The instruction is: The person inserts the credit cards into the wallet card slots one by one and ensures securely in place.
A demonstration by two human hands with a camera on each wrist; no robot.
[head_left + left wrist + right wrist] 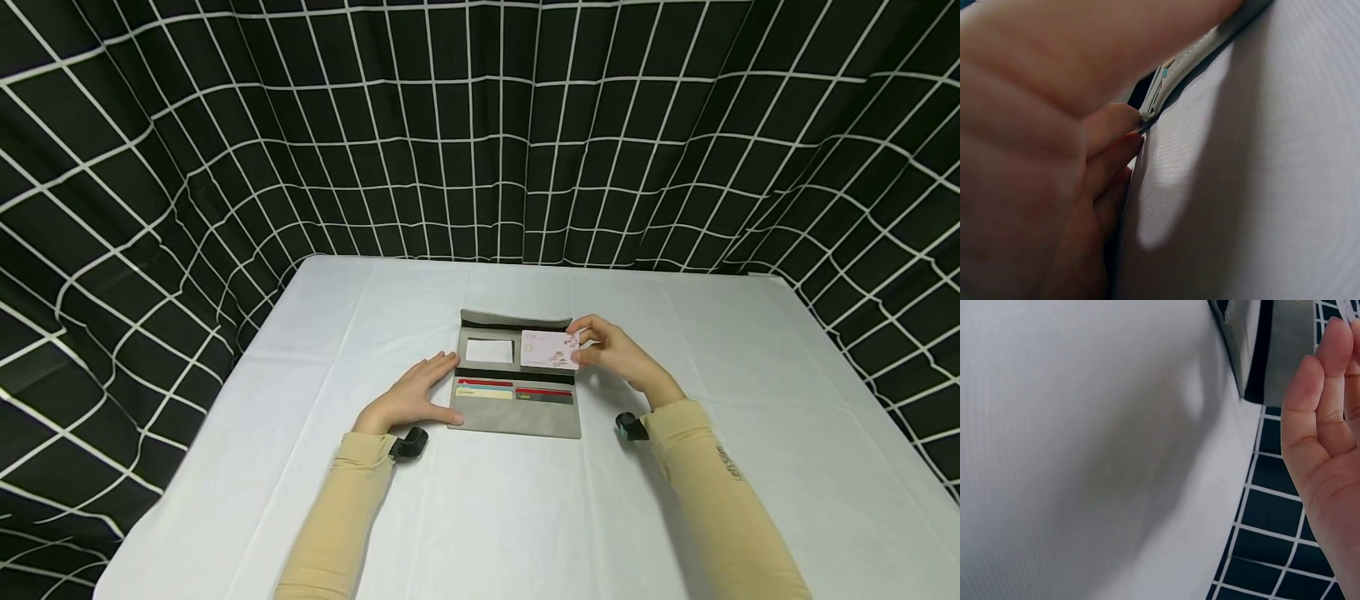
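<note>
A grey wallet (pixel 517 418) lies unfolded on the white cloth in the head view. My right hand (pixel 621 357) pinches a pale pink card (pixel 550 349) marked VIP at its right end, over the wallet's upper right part. In the right wrist view, only a thin edge of the card (pixel 1345 310) shows at the fingertips. My left hand (pixel 412 393) rests at the wallet's left edge with fingers stretched out, the thumb at the lower left corner. A white card (pixel 489 351) sits in the upper left part, and several coloured cards (pixel 484 391) fill the lower slots.
The white-covered table (pixel 495 517) surrounds the wallet. A black curtain with a white grid (pixel 495 133) hangs behind it and at both sides. A small black camera (pixel 409 442) is strapped to the left wrist, another camera (pixel 632 426) to the right.
</note>
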